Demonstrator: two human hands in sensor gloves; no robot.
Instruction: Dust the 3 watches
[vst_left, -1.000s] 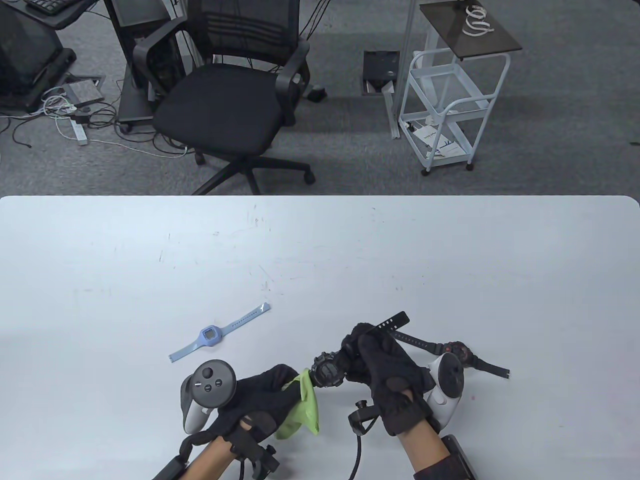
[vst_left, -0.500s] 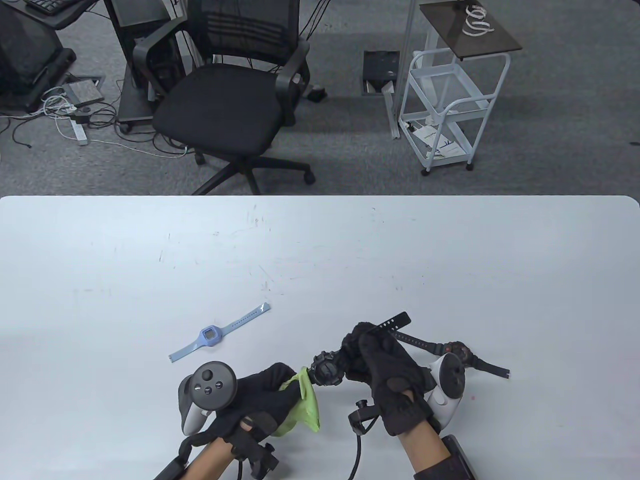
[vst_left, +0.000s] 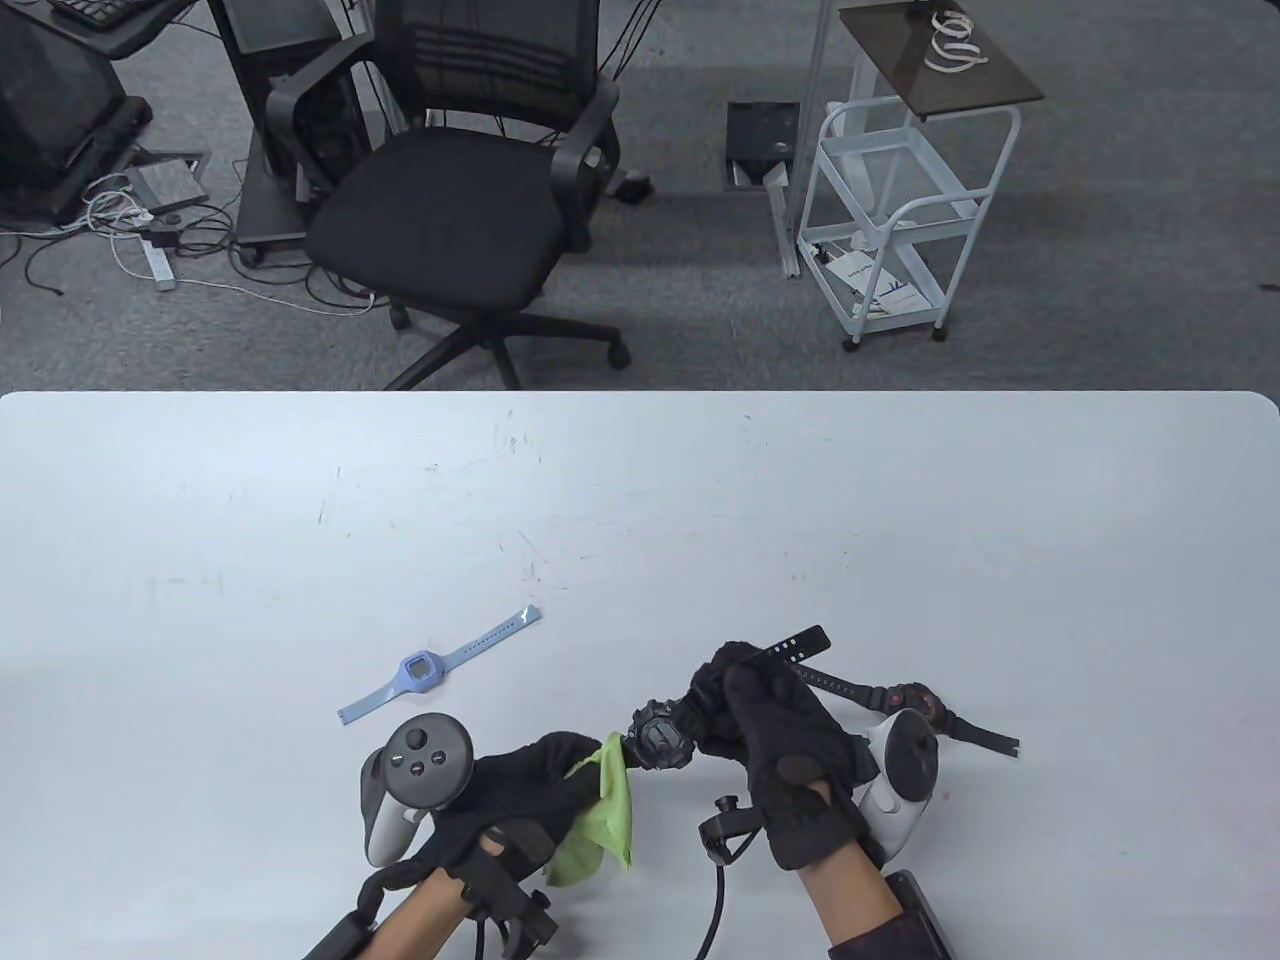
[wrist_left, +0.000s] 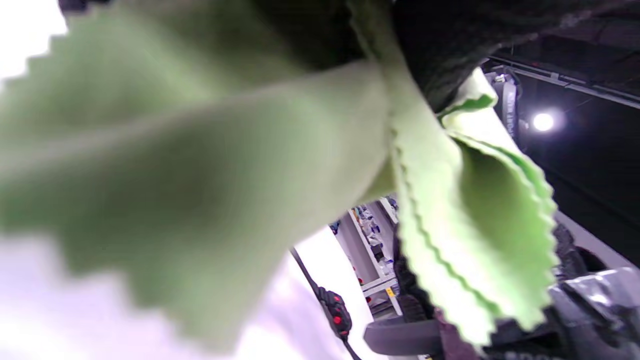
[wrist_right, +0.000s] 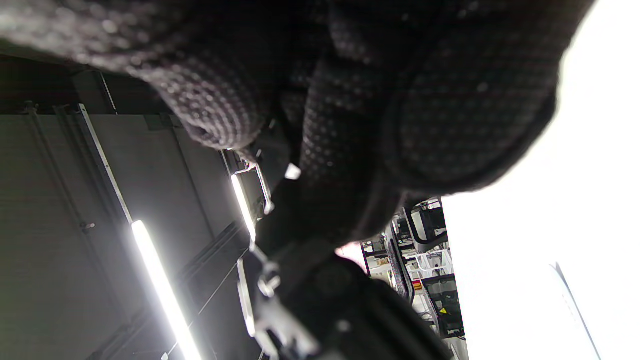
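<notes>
Black watch (vst_left: 660, 738) is the one in hand, lower centre of the table view, lifted off the table (vst_left: 900, 520). Right hand (vst_left: 775, 730) has fingers curled around its strap near the case; strap tail sticks out up-right past the knuckles. Holding by the strap leaves the case face exposed and turned toward the left hand, which makes sense for wiping.

Left hand (vst_left: 520, 790) pinches a green cloth (vst_left: 605, 810), bunched at the fingertips, rest hanging down toward the bottom edge. Cloth's top corner touches or sits right at the case's left side; can't tell actual contact from overhead. Left wrist view shows the cloth (wrist_left: 250, 165) filling most of the frame, zigzag-cut edge, gloved fingers clamped on it at top. Right wrist view is mostly glove and strap (wrist_right: 320, 165), buckle visible below, nothing clearer on grip.

Red-accent watch (vst_left: 915, 705) lies flat on the table just right of and behind the right hand, straps spread, partly hidden by the tracker. Blue watch (vst_left: 420, 668) lies flat left of centre, straps out diagonally, well apart from both hands.

Judgement: mid-wipe on watch one of three, or whichever order; can't tell which of the others are done. Two-handed setup keeps the watch steady against cloth pressure. Risk: strap grip lets the case swivel under the wipe.
</notes>
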